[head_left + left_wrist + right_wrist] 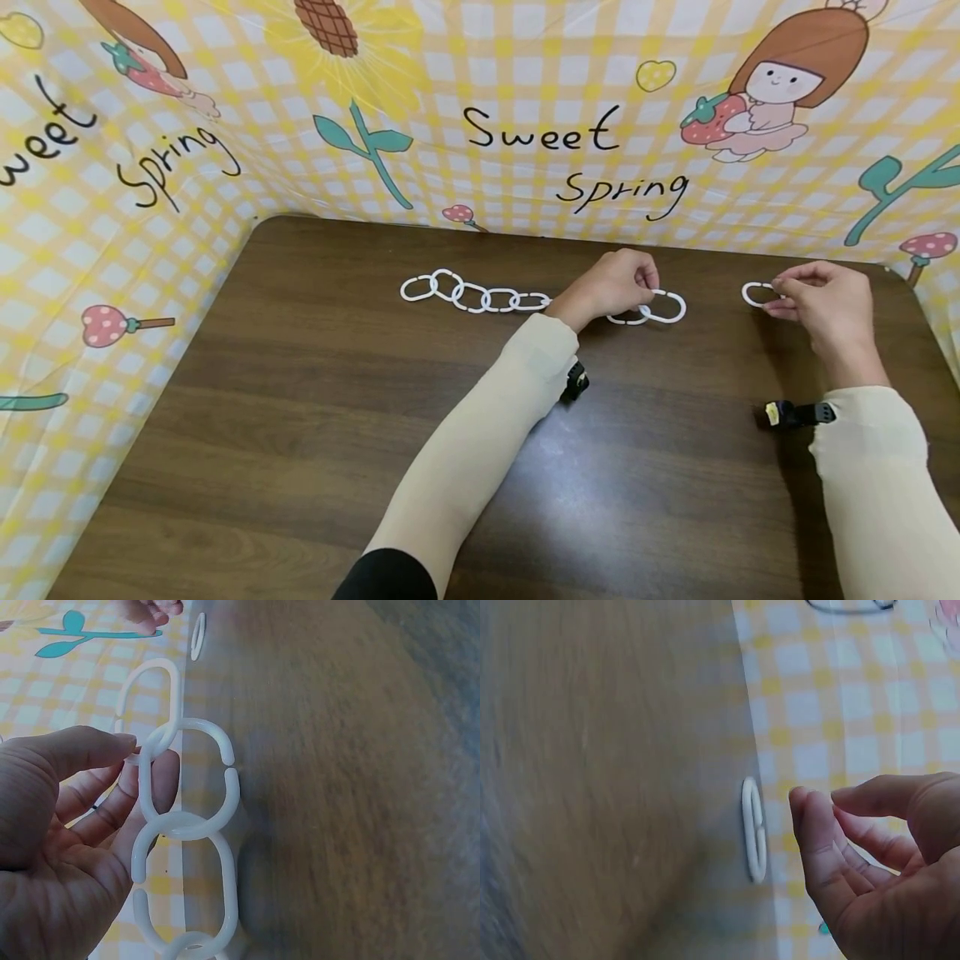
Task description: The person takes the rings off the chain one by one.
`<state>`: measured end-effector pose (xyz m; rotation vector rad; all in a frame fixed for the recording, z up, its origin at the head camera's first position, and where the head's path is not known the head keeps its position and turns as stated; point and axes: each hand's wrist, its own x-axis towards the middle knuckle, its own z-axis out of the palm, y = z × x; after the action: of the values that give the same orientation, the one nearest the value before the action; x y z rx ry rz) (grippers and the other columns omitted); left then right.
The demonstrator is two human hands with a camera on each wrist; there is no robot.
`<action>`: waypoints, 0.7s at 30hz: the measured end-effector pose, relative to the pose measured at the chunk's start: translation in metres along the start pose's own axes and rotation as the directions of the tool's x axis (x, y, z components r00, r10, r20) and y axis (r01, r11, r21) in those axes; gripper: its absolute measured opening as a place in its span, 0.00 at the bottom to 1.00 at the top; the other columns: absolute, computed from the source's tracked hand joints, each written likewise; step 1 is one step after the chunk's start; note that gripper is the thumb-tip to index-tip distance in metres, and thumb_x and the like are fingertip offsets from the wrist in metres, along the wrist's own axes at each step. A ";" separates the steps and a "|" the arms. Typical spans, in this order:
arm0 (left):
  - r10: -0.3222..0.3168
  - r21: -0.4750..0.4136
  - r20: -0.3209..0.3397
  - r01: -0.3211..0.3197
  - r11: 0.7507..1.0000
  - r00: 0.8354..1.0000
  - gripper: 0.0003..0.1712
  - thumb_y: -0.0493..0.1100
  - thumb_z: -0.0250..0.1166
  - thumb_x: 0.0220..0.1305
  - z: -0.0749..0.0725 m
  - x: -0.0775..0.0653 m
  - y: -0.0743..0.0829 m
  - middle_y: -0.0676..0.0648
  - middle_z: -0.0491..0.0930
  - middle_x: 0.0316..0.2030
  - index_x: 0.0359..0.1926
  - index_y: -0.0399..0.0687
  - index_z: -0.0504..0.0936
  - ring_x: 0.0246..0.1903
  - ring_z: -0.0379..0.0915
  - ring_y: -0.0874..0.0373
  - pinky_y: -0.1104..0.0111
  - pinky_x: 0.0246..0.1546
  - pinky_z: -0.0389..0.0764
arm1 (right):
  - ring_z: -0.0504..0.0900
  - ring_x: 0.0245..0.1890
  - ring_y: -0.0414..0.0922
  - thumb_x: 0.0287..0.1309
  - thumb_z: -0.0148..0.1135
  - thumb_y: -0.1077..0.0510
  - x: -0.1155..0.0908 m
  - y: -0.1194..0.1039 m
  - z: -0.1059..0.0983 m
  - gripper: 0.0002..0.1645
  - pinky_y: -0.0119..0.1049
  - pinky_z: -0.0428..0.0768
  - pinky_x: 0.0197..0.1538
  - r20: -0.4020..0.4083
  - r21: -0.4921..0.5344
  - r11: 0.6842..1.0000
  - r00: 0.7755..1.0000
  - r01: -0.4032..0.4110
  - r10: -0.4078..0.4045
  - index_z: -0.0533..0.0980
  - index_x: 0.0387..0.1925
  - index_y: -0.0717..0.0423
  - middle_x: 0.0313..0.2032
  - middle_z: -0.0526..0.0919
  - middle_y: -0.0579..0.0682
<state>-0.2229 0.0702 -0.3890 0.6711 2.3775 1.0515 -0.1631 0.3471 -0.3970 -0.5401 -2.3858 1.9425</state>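
A chain of white plastic C-shaped links (471,310) stretches along the back of the table, partly hidden under my left wrist. My left hand (611,283) pinches the chain near its right end, and the left wrist view has the thumb and fingers on a link (177,697) beyond two nearer joined ones. One loose white link (744,293) lies apart to the right, flat on the table in the right wrist view. Beside this link (746,832), my right hand (885,862) has its thumb and fingertips close together, with nothing seen between them.
A brown wood-grain table (247,433) carries the chain. Yellow checked cloth (525,75) with printed figures rises behind the table and along its left side. Dark wrist cameras are strapped by both cuffs.
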 end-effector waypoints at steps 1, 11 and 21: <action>-0.001 0.001 -0.001 0.001 1.000 1.000 0.03 0.37 0.64 0.73 0.000 0.000 0.000 0.51 0.78 0.33 0.44 0.43 0.82 0.32 0.73 0.63 0.77 0.34 0.74 | 0.86 0.20 0.35 0.71 0.58 0.69 -0.001 -0.002 0.002 0.18 0.28 0.86 0.29 0.015 -0.030 0.999 1.000 0.024 -0.023 0.82 0.27 0.49 0.24 0.84 0.35; -0.005 -0.009 -0.001 0.005 1.000 1.000 0.03 0.36 0.64 0.73 0.002 0.001 -0.002 0.51 0.78 0.34 0.44 0.43 0.82 0.32 0.73 0.63 0.77 0.34 0.74 | 0.87 0.25 0.32 0.73 0.58 0.65 -0.014 -0.009 0.020 0.08 0.28 0.87 0.33 0.108 -0.219 0.963 0.985 0.156 -0.135 0.81 0.38 0.53 0.26 0.84 0.28; -0.012 -0.015 -0.002 0.012 1.000 1.000 0.02 0.36 0.64 0.73 0.001 0.000 -0.003 0.50 0.78 0.34 0.44 0.43 0.82 0.33 0.73 0.62 0.77 0.34 0.74 | 0.88 0.27 0.32 0.73 0.61 0.62 -0.024 -0.014 0.034 0.05 0.27 0.86 0.34 0.162 -0.263 0.936 0.967 0.236 -0.198 0.81 0.43 0.59 0.27 0.84 0.27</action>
<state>-0.2236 0.0689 -0.3922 0.6494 2.3707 1.0645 -0.1521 0.3056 -0.3865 -0.1416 -2.6900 1.6091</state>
